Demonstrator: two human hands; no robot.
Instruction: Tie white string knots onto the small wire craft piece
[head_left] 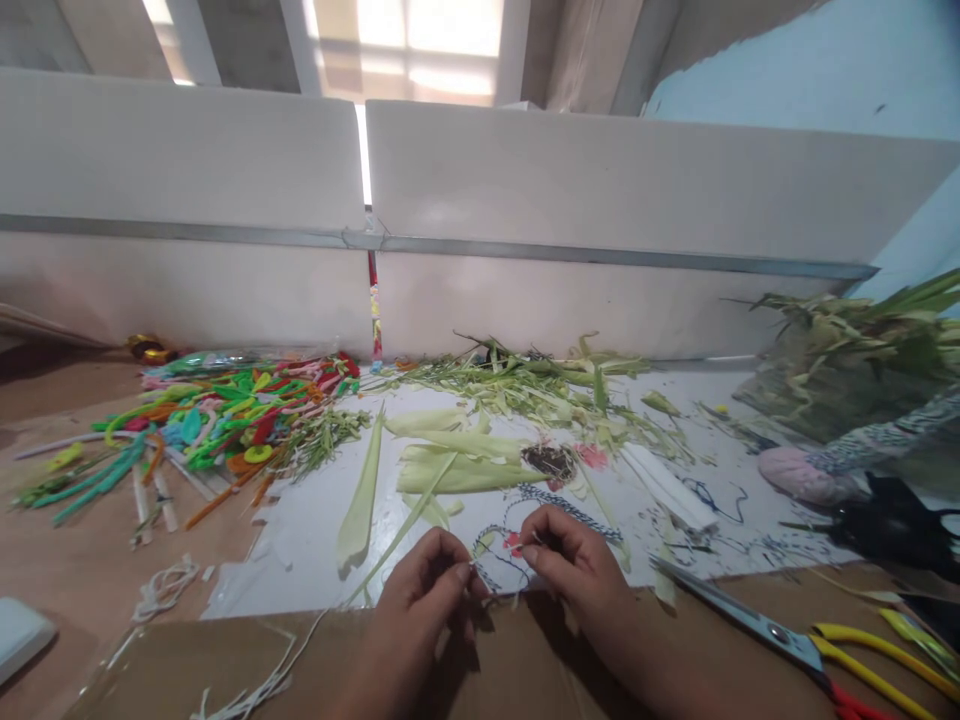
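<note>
Two hands pinch what looks like thin white string point(528, 546), the left hand point(435, 580) and right hand point(571, 560) close but apart, a red scrap point(512, 542) between. It appears a tying step, the next move calling for even tension. Beyond lie patterned cord point(581, 514) and husks point(461, 472); scissors point(787, 640) rest at right.

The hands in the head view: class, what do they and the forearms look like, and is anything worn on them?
The left hand and right hand are bare, with no gloves, rings or watch visible. No sleeve shows on the left forearm or right forearm. Nail details are too blurred to tell.
</note>
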